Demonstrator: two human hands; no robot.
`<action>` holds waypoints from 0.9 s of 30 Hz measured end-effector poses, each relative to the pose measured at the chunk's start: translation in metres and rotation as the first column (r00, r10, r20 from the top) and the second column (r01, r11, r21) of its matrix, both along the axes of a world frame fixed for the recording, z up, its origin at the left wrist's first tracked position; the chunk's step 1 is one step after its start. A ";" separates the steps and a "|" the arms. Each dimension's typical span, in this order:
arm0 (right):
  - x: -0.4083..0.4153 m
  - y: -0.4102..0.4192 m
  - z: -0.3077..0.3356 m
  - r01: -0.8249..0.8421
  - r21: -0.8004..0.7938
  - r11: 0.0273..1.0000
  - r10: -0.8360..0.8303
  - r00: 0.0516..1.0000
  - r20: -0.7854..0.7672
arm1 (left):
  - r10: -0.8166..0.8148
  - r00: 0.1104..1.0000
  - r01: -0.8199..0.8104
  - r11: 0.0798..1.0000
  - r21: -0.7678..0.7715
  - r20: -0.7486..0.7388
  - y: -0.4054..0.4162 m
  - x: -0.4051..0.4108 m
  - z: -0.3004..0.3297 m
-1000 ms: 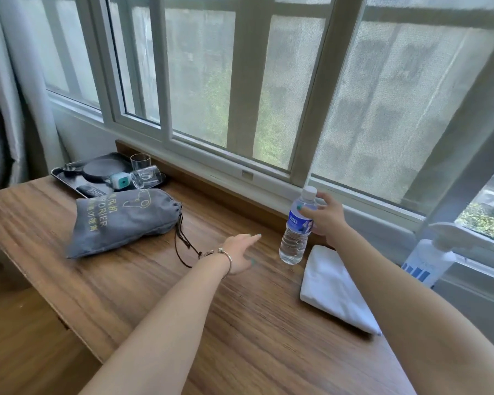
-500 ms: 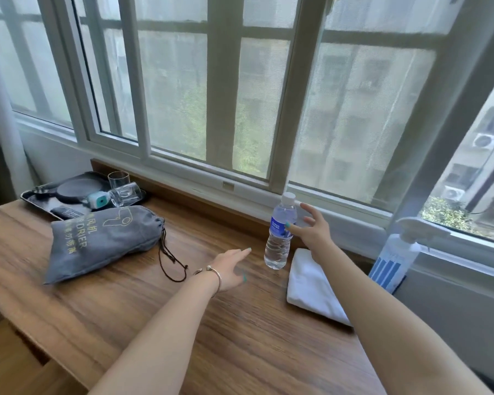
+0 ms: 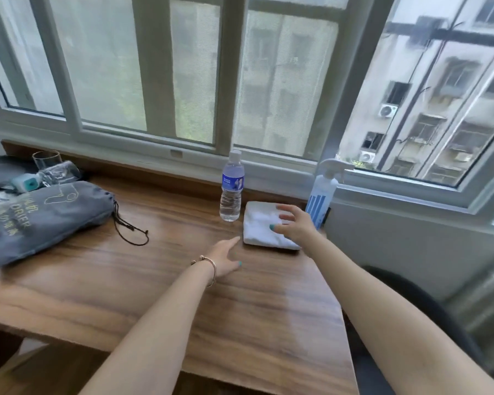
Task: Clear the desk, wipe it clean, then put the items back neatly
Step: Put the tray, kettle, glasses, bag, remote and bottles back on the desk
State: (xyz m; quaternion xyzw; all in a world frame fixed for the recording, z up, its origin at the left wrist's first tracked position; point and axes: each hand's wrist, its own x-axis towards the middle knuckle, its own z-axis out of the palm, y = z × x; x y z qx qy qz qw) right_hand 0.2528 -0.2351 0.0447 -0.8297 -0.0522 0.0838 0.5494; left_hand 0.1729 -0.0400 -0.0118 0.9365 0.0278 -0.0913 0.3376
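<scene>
Head view: right hand (image 3: 295,223) fingers spread, empty, over folded white cloth (image 3: 261,226), likely for wiping. Left hand (image 3: 226,258) flat, fingers straight, near surface (image 3: 154,280). Water bottle (image 3: 231,189) upright beside cloth.

A desk (image 3: 268,317) stands against a window sill (image 3: 154,155). At its back left a tray (image 3: 0,169) carries a glass (image 3: 46,161) with a second glass (image 3: 59,172) lying on its side just before it. In front of the tray lies a drawstring bag (image 3: 43,218), its cord (image 3: 129,226) trailing to the right. A water bottle (image 3: 231,189) stands upright near the back edge, right of the bag. Just right of the bottle lies a folded cloth (image 3: 260,223), and behind the cloth's right corner stands a spray bottle (image 3: 322,195). The right hand (image 3: 294,223) hovers over the cloth; the left hand (image 3: 224,258) is over the desk in front of the bottle.
</scene>
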 end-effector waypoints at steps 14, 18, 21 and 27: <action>-0.083 -0.229 -0.050 0.410 -0.125 0.903 -0.425 0.895 -0.133 | -0.405 0.914 0.405 0.914 -0.028 0.008 -0.191 0.000 -0.016; -0.084 -0.290 -0.063 0.465 -0.143 0.874 -0.485 0.857 -0.173 | -0.485 0.874 0.485 0.875 0.009 0.020 -0.262 0.015 -0.020; -0.073 -0.333 -0.075 0.462 -0.152 0.874 -0.486 0.846 -0.219 | -0.506 0.863 0.505 0.862 0.034 -0.001 -0.315 0.032 -0.032; -0.041 -0.400 -0.111 0.328 -0.215 0.920 -0.364 0.918 -0.157 | -0.414 0.907 0.418 0.907 0.054 -0.077 -0.389 0.064 -0.069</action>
